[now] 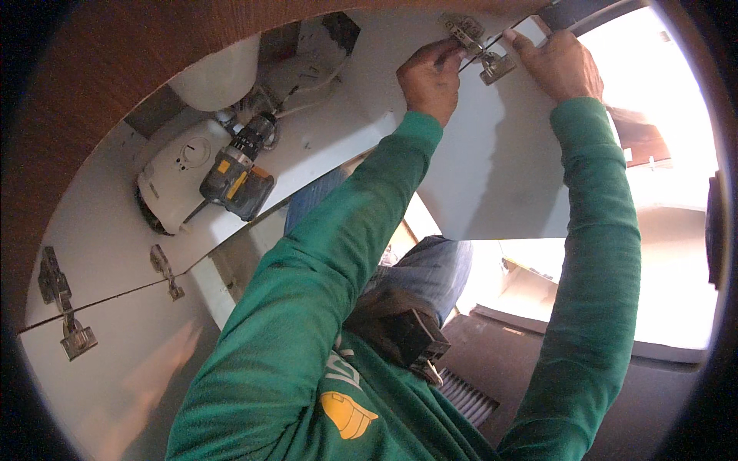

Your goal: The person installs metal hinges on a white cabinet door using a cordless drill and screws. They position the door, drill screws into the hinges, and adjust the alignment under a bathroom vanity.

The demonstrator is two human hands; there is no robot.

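Your left hand [430, 77] and right hand [560, 65] both pinch the door hinge [483, 52] up at the white door [500, 169]'s top edge, not yet fixed, drill [238, 173] lying untouched on the shelf [115, 230].

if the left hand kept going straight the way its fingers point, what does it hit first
Most likely the metal hinge on the white cabinet door. The left hand points up and right, fingertips already at or almost on the hinge. Depth is hard to judge, so actual contact cannot be confirmed.
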